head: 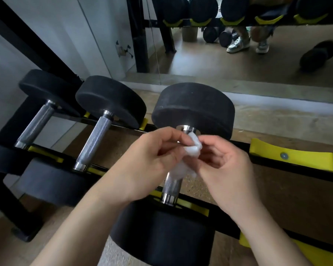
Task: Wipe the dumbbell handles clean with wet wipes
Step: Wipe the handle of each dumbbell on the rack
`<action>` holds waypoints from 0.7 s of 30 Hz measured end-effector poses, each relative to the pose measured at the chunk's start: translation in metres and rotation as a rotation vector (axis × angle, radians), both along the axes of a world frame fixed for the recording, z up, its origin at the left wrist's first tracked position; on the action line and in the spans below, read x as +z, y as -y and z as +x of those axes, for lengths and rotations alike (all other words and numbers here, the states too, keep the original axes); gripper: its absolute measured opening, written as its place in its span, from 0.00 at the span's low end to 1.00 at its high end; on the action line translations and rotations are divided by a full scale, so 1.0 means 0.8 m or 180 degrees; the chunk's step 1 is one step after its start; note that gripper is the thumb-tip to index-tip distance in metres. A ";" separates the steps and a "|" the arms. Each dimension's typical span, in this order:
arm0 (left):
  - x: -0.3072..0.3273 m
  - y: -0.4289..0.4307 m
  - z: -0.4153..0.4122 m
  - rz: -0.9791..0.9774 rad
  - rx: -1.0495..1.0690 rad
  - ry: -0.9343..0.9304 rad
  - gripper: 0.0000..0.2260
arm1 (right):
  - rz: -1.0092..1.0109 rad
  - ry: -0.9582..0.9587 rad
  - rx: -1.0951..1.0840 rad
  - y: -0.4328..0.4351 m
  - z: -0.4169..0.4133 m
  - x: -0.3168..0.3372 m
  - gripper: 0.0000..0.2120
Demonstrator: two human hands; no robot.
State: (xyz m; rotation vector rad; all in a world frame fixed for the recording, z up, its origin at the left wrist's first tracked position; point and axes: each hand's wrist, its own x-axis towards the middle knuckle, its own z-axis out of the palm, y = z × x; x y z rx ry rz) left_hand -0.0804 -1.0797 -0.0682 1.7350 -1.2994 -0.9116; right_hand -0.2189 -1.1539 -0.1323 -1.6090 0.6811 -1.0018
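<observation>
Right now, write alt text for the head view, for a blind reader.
A left hand and right hand pinch a white wet wipe over the handle of a racked dumbbell; two more dumbbells rest to its left.

Black rack (277, 167), yellow cradles (292, 156) bolted on. It stood on speckled tan floor (296, 208). Mirror (200, 60) behind, next to white wall (46, 35). Pale sneakers (238, 45) showed in reflection.
</observation>
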 end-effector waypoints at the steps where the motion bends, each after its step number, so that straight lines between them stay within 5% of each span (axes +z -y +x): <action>1: -0.004 -0.006 0.001 -0.0005 0.0075 0.0396 0.08 | -0.0586 -0.0197 -0.0449 0.003 0.003 -0.004 0.15; 3: -0.011 -0.027 -0.002 0.0009 0.0397 0.1544 0.08 | -0.1694 -0.0472 -0.0929 0.012 0.010 -0.017 0.13; 5: -0.017 -0.051 -0.012 -0.0036 0.0674 0.1961 0.06 | -0.2443 -0.0761 -0.0684 0.019 0.015 -0.030 0.13; 9: -0.045 -0.082 -0.025 -0.0302 0.1101 0.2083 0.14 | -0.2723 -0.1019 0.0466 0.018 0.010 -0.039 0.15; 12: -0.055 -0.087 -0.026 0.0004 0.1432 0.1590 0.26 | -0.2742 -0.1115 0.1351 0.015 0.006 -0.033 0.14; 17: -0.060 -0.090 -0.025 0.0137 0.1434 0.1583 0.31 | -0.3023 -0.1099 0.0589 0.051 0.023 -0.022 0.13; 21: -0.063 -0.089 -0.026 0.0119 0.1451 0.1635 0.30 | -0.3203 -0.1175 0.1348 0.019 0.015 -0.023 0.16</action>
